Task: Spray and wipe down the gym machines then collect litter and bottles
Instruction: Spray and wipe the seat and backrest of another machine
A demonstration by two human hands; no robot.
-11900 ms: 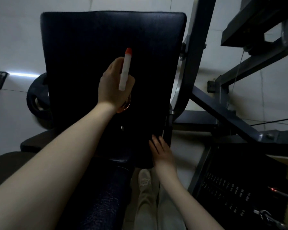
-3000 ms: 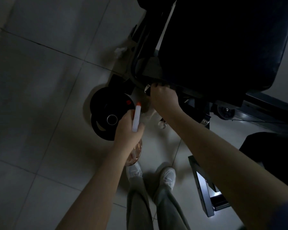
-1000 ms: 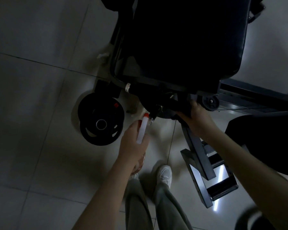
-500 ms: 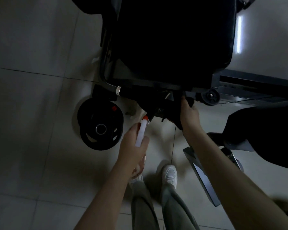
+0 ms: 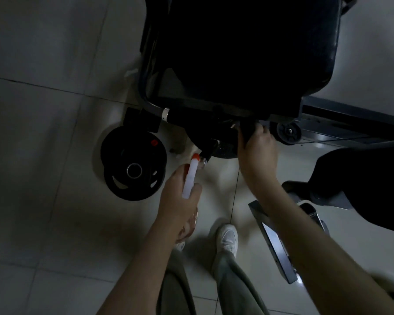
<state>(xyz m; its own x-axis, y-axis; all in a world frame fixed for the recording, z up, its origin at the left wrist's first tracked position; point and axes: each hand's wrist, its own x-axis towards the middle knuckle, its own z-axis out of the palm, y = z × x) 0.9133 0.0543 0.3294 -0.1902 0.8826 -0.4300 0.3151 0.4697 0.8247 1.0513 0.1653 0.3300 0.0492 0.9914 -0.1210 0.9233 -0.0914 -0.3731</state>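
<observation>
My left hand (image 5: 180,201) grips a spray bottle (image 5: 190,176) with a white nozzle head and a red tip, pointed up at the underside of the gym machine. The bottle's clear body shows below my palm. My right hand (image 5: 257,146) is curled around a dark part of the machine's frame under the black padded seat (image 5: 248,46). Whether a cloth is in that hand is hidden in the dark. A small pale scrap (image 5: 130,73) lies on the floor by the frame's left side.
Black weight plates (image 5: 132,164) lie on the tiled floor left of the spray bottle. A small wheel (image 5: 288,131) sits on the frame at right. A metal foot bar (image 5: 273,242) and another black pad (image 5: 369,185) are at right. My feet stand below.
My right hand has shifted slightly along the dark frame part under the seat. The left hand with the spray bottle has barely moved. The view has tilted a little.
</observation>
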